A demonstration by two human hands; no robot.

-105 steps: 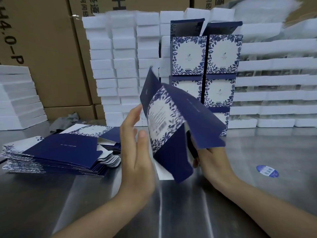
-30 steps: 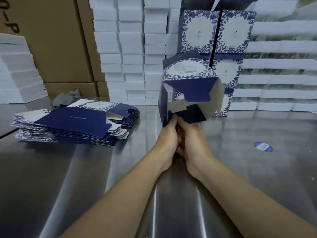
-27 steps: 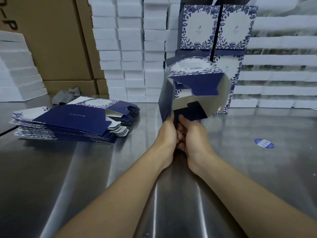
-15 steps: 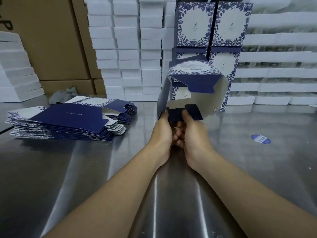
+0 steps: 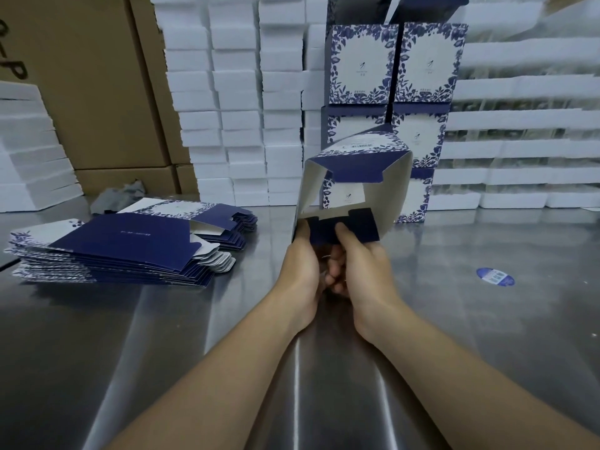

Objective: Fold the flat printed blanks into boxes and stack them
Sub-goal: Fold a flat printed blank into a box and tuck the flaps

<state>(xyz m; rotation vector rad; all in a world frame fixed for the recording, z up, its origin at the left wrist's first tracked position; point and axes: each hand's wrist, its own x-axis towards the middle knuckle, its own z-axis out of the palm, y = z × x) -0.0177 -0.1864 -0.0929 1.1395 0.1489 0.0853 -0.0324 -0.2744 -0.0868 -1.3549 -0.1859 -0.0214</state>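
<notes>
Half-formed box is held up off the tabletop, centre of view, open end facing the camera. It sits in front of the finished boxes stacked at the back.

3.5 s ago it was a tilted, mostly flat sleeve, with the left hand flat and open beside it. Now it's popped into a square tube, pale inside showing.

Left hand: grip pinching the tube's lower left corner, thumb up on the wall, fingers curled underneath.

Right hand: grip on the lower flap, thumb pressing its navy face, fingers curled under the edge. The two hands touch each other below the box.

Upper flap hangs down into the opening.

Versus 0.5 s ago: hands in the same spot, lower flap at about the same angle, no clear change in the fold.

Flat blanks sit in one pile on the tabletop to the left, well apart from the hands. The pile looks unchanged across frames.

Behind: white foam blocks, brown cartons, grey rag. Blue sticker on the tabletop to the right.
</notes>
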